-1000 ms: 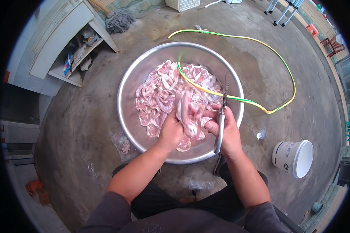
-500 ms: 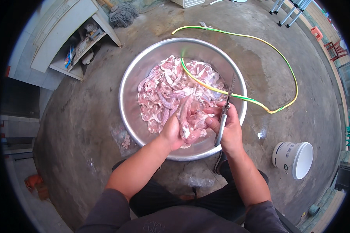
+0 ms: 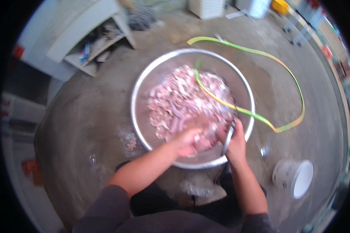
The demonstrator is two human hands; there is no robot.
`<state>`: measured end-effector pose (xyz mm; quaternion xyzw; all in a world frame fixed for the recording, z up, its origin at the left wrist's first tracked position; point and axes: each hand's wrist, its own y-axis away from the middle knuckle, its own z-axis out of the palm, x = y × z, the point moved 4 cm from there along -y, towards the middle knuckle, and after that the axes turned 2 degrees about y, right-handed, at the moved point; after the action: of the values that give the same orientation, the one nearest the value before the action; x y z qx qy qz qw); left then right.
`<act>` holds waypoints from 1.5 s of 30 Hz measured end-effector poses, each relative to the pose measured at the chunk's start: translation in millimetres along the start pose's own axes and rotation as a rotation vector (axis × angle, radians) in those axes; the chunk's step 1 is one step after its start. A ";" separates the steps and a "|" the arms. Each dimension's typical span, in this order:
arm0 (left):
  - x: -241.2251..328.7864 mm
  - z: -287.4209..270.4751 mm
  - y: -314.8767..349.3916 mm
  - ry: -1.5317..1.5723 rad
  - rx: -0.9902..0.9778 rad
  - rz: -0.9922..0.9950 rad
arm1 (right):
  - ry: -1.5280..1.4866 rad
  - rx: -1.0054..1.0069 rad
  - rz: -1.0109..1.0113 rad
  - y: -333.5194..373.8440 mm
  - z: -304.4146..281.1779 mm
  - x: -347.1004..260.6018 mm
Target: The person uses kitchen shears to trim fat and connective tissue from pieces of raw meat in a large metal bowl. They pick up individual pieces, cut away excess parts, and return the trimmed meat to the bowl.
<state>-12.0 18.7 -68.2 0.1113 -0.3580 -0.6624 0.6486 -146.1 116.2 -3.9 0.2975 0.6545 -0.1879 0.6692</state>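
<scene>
Both hands work low over the near half of a wide metal basin (image 3: 133, 110), blurred. The right hand (image 3: 236, 141) is clamped on grey-handled scissors (image 3: 228, 140), blades pointing away from the person. A pink piece of meat (image 3: 203, 143) lies between the 2 hands, just right of the left hand (image 3: 186, 141); whether those left fingers grip it, I cannot tell. More meat pieces (image 3: 175, 99) heap beyond both hands, inside the basin, under a yellow-green hose (image 3: 217, 100) crossing the right rim.
</scene>
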 end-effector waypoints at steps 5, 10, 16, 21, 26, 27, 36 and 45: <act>-42.3 -72.6 -29.8 0.225 -0.037 -0.072 | -0.194 0.057 0.243 -5.1 -6.7 16.4; 61.7 -145.7 -18.4 0.378 0.123 0.348 | -0.377 0.006 0.288 -10.9 -11.8 26.8; 440.2 -18.2 210.1 0.223 -0.244 1.205 | -0.317 -0.065 0.313 -9.9 -13.0 28.3; 531.2 14.0 282.7 -0.087 0.431 1.475 | -0.333 -0.109 0.309 -7.6 -6.3 31.3; 426.3 -107.3 116.8 -0.773 0.785 1.083 | -0.370 -0.081 0.291 -11.2 -4.0 20.6; 385.1 -110.9 85.4 -0.977 0.863 1.055 | -0.339 -0.036 0.243 -15.0 -14.2 17.4; -10.6 -325.2 -69.2 -1.135 0.813 0.061 | -0.356 0.101 0.256 -8.9 -63.7 -3.8; -109.5 -282.4 -140.5 -1.716 0.640 0.248 | -0.457 0.215 0.350 13.1 -105.6 6.6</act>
<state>65.8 14.5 -392.8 -0.2830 -0.8912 -0.3134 0.1656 -218.0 195.0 -4.8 0.4249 0.4021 -0.2001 0.7859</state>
